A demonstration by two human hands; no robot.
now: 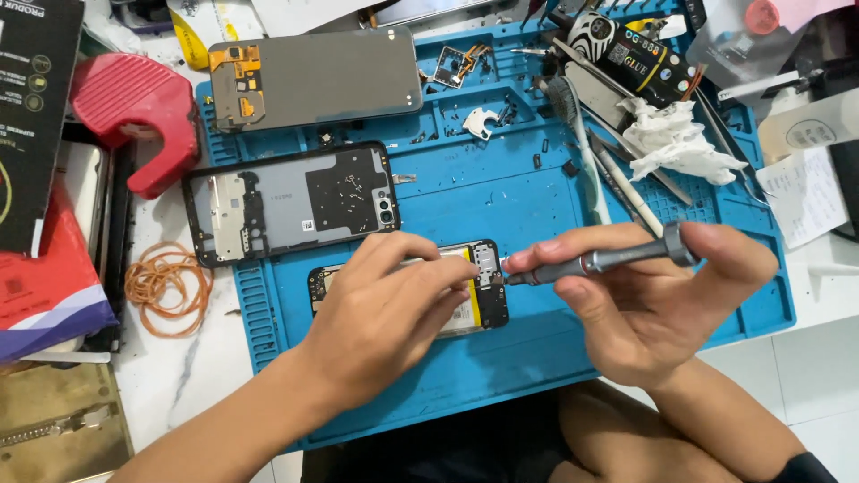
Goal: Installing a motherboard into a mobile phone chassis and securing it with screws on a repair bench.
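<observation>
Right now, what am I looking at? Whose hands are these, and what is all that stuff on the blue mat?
You are looking down through a camera worn on a person's head, so these are that person's own two hands. They work over a blue mat with little trays moulded into it. The left hand rests on an opened phone; you can see its yellow and black insides. The right hand holds a thin grey screwdriver, with its tip touching the phone's top end. Higher on the mat lie a black phone frame and a grey screen panel, face down. There are also a crumpled white tissue, a glue tube, and some slim tools. Off the mat, at the left, lie orange rubber bands.
</observation>
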